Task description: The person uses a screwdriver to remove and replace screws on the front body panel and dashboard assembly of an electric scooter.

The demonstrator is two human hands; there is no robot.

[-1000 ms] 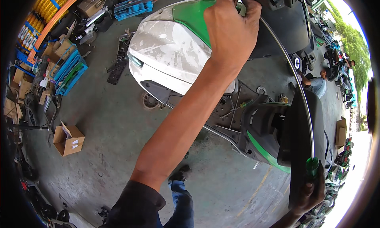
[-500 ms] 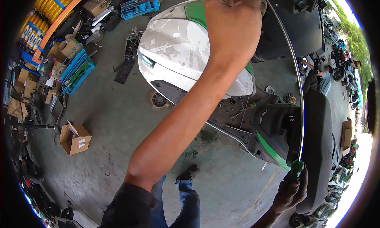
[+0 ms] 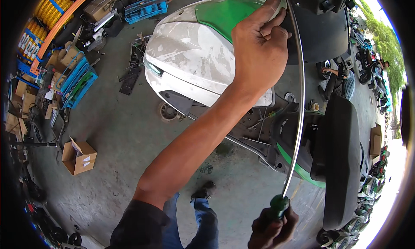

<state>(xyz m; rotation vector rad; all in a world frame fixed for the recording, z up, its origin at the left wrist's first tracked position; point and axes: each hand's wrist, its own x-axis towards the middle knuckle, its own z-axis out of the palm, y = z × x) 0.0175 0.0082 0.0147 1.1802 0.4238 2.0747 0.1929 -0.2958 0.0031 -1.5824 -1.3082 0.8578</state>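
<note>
Curled fingers of my left hand [image 3: 259, 58] are at the top by a black housing [image 3: 328, 2]; what they grip is partly hidden. In my right hand [image 3: 272, 227], low in the picture, is the green handle [image 3: 279, 202] of a screwdriver, whose long metal shaft [image 3: 299, 119] reaches up beside my left fingers. Beneath my left arm stands a scooter with a scuffed white body panel [image 3: 186, 54], a green insert [image 3: 216, 15] and a dark footboard [image 3: 250, 128] carrying loose rods. A black padded seat [image 3: 339, 171] is to the right of the shaft.
Coiled yellow cords [image 3: 49, 9], blue toolboxes [image 3: 80, 82] and piled cartons line the left. An open cardboard box [image 3: 82, 160] lies on the grey floor [image 3: 116, 188]. Another person [image 3: 346, 82] crouches at the right, near rows of parked scooters [image 3: 367, 71].
My right hand has moved left and lower with the screwdriver, swinging the shaft away from the seat. My left hand's fingers have shifted slightly around what they hold.
</note>
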